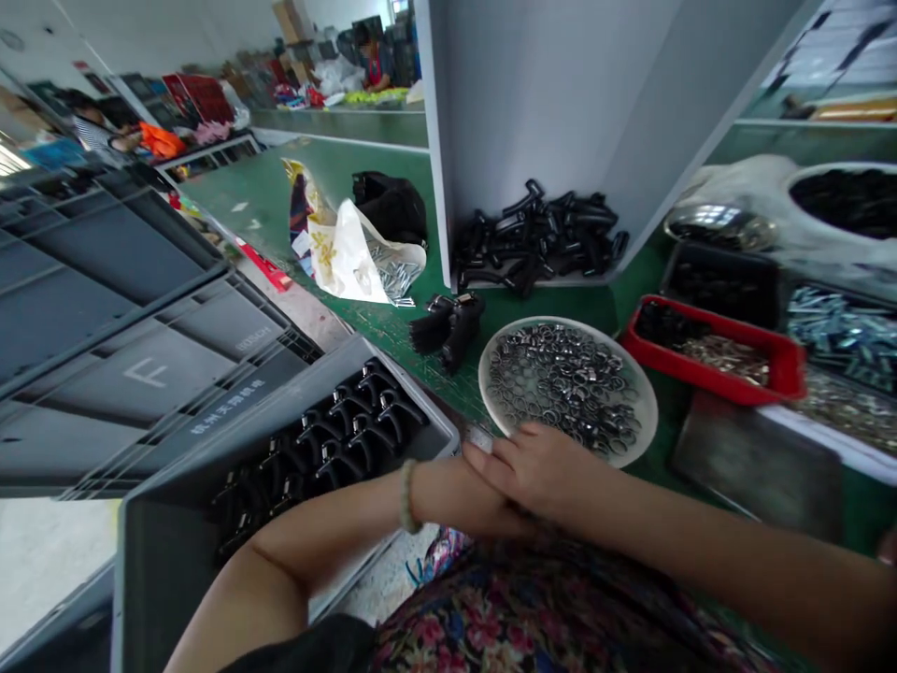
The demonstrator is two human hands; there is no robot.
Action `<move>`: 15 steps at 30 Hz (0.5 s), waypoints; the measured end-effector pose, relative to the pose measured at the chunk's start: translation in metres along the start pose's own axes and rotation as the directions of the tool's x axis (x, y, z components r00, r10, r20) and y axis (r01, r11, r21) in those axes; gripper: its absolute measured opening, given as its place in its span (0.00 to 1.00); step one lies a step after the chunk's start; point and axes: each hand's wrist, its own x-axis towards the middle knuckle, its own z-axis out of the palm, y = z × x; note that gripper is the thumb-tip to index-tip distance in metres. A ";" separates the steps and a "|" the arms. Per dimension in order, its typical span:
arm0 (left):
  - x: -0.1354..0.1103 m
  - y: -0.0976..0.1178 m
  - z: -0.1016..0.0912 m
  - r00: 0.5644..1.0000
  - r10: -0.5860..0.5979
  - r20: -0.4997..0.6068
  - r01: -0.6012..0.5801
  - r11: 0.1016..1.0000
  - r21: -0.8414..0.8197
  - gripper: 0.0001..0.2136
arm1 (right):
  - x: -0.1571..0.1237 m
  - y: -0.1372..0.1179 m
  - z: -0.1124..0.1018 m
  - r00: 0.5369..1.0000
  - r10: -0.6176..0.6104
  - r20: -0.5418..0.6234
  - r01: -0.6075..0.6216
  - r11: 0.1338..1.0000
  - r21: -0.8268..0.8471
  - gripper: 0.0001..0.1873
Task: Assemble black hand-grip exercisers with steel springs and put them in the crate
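Observation:
My left hand (459,491), with a beaded bracelet on the wrist, lies in front of my body under my right hand; its fingers are hidden. Across its back rests my right hand (543,467), fingers laid out over it, with no object visible in them. A small whitish blurred patch shows by the right fingertips. Just beyond the hands, a round white bowl (489,397) holds many small metal rings. Black handle-like parts (459,327) lie on the green table behind the bowl. To the left, a grey crate (150,523) contains several black parts with metal ends.
A grey bin (438,140) on its side holds black curved pieces. Screws spill from a white bag (350,257). On the right are a red tray (789,369) of small parts and bluish screws (841,327). Other people work in the background.

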 end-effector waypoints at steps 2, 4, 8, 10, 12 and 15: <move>-0.012 0.025 -0.054 0.998 0.052 -0.033 -0.049 0.995 0.084 0.05 | 0.023 0.021 -0.010 0.987 0.101 -0.122 -0.070 0.970 0.232 0.30; -0.011 0.046 -0.119 0.951 0.150 -0.272 -0.109 0.981 0.161 0.10 | 0.045 0.049 -0.012 0.897 0.399 -0.191 -0.228 0.786 0.575 0.36; 0.032 0.056 -0.220 0.861 -0.036 -0.507 0.119 0.984 0.133 0.26 | 0.087 0.100 0.010 0.570 0.778 0.265 -0.355 -0.057 0.933 0.43; 0.063 0.049 -0.238 0.870 -0.274 -0.410 0.333 0.940 0.078 0.29 | 0.105 0.112 0.025 0.495 0.728 0.474 -0.364 -0.322 0.874 0.47; 0.089 0.040 -0.238 0.883 -0.370 -0.288 0.392 0.920 0.019 0.27 | 0.119 0.117 0.037 0.444 0.682 0.581 -0.374 -0.449 0.812 0.49; 0.112 0.031 -0.228 0.931 -0.346 -0.116 0.339 0.937 -0.082 0.21 | 0.132 0.120 0.046 0.404 0.660 0.633 -0.368 -0.517 0.773 0.42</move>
